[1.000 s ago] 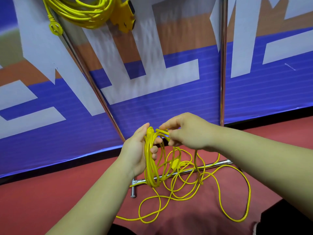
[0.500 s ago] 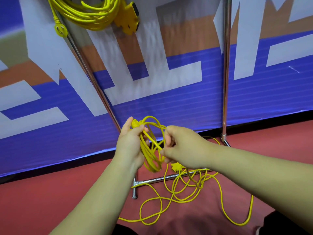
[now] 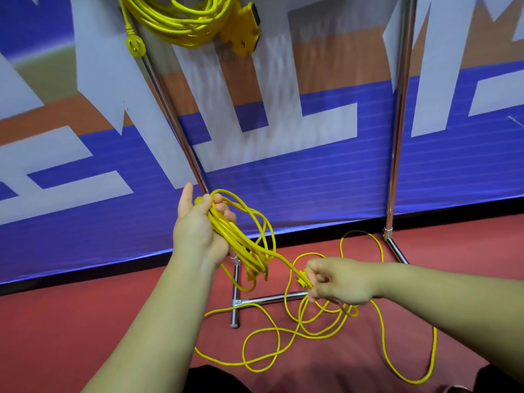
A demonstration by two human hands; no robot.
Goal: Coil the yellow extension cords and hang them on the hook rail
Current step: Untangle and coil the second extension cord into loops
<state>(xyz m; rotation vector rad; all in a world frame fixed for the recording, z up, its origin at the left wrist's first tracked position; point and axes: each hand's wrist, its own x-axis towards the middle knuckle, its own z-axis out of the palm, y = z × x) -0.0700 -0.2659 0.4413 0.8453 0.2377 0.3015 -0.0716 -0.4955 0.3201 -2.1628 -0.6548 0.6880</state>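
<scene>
My left hand (image 3: 198,228) holds several gathered loops of a yellow extension cord (image 3: 241,242) at centre frame, fingers curled over the bundle. A strand runs down and right from the bundle to my right hand (image 3: 337,282), which pinches it low over the floor. The rest of the cord (image 3: 312,333) lies in loose loops on the red floor below both hands. A second yellow cord (image 3: 181,21), coiled, hangs at the top of the frame with its plug (image 3: 135,46) and yellow socket block (image 3: 243,32) dangling.
A chrome rack stands in front of a blue, white and orange banner (image 3: 283,180). Its left post (image 3: 170,109) slants, its right post (image 3: 399,109) stands straight, and its foot bars (image 3: 235,302) lie on the red floor (image 3: 71,321) among the loose loops.
My right hand has moved away from the left, down and to the right, drawing a strand out from the bundle. My left hand has risen slightly with the loops.
</scene>
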